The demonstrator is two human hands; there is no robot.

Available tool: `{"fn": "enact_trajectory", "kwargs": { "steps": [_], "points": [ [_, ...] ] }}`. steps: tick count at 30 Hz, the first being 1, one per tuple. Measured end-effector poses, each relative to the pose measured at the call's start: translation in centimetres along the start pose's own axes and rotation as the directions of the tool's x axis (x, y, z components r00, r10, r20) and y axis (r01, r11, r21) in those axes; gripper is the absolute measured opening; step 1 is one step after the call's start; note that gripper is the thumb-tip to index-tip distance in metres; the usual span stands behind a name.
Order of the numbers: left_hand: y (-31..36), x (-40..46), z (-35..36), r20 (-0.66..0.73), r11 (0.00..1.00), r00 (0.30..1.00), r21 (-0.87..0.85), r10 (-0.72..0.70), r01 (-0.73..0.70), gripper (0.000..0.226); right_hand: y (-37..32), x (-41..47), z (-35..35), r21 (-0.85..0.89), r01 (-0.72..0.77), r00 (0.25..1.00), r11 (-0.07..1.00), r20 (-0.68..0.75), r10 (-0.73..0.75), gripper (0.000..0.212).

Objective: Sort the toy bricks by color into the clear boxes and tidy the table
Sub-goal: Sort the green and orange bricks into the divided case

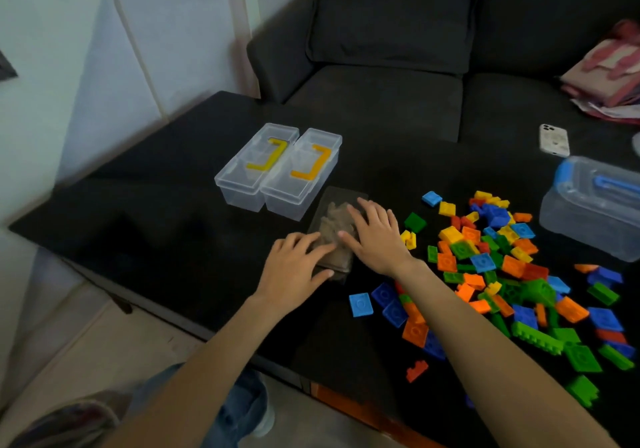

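We see red, orange, yellow, green and blue bricks [498,267] on a black table [173,184]. One clear box [254,167] has a yellow handle, its neighbour [301,174] an orange one.

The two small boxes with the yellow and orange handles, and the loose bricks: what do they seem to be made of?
The yellow-handled box and the orange-handled box look like clear, rigid plastic: the dark table shows through their walls, and the edges catch light. The handles seem opaque colored plastic. The loose bricks look like molded matte plastic, with uniform bright colors and crisp studs.
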State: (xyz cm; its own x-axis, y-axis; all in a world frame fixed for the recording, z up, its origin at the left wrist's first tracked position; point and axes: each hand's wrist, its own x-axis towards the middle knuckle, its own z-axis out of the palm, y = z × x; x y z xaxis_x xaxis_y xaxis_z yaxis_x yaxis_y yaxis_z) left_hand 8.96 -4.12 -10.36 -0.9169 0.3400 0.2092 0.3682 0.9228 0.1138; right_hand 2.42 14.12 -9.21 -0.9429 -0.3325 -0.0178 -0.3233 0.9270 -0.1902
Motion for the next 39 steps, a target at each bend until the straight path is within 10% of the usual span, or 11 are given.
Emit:
{"fn": "enact_trajectory", "kwargs": {
  "steps": [12, 15, 21, 25, 28, 35, 39],
  "points": [
    [-6.5, 8.5, -0.5, -0.086, 0.987, 0.984, -0.045, -0.159, 0.155, 0.064, 2.8, 4.3, -1.3, -0.213, -0.177, 0.98, 0.961, -0.127, 0.152, 0.042],
    [-7.8, 8.4, -0.1, 0.035, 0.986, 0.987, 0.054, -0.159, 0.157, 0.068, 1.9, 4.4, -1.0, -0.103, -0.123, 0.98, 0.987, -0.167, 0.105, 0.042],
    [-6.8, 4.0, 0.0, -0.152, 0.997, 0.985, -0.002, -0.08, 0.081, 0.059, 1.7, 5.2, -0.2, -0.015, -0.231, 0.973, 0.973, -0.026, 0.23, 0.057],
    [-5.7, 1.2, -0.9, -0.15, 0.961, 0.965, -0.209, -0.216, 0.182, 0.042, -0.9, 2.7, -0.1, 0.305, -0.113, 0.958, 0.946, -0.218, 0.185, 0.05],
    [-5.0, 0.4, -2.0, 0.039, 0.806, 0.922, -0.471, -0.386, 0.357, 0.033, -4.4, -0.3, -0.1, 0.503, 0.012, 0.987, 0.864, -0.142, 0.069, 0.048],
    [-3.0, -4.0, -4.2, 0.417, 0.398, 0.801, -0.708, -0.43, 0.583, 0.095, -8.9, -5.7, 1.0, 0.618, -0.028, 0.998, 0.785, -0.022, 0.052, 0.056],
    [-2.1, -6.9, -2.6, 0.516, 0.143, 0.732, -0.766, -0.444, 0.627, 0.048, -9.0, -9.0, 1.6, 0.531, -0.048, 0.994, 0.846, -0.058, 0.093, 0.058]
  ]
}}
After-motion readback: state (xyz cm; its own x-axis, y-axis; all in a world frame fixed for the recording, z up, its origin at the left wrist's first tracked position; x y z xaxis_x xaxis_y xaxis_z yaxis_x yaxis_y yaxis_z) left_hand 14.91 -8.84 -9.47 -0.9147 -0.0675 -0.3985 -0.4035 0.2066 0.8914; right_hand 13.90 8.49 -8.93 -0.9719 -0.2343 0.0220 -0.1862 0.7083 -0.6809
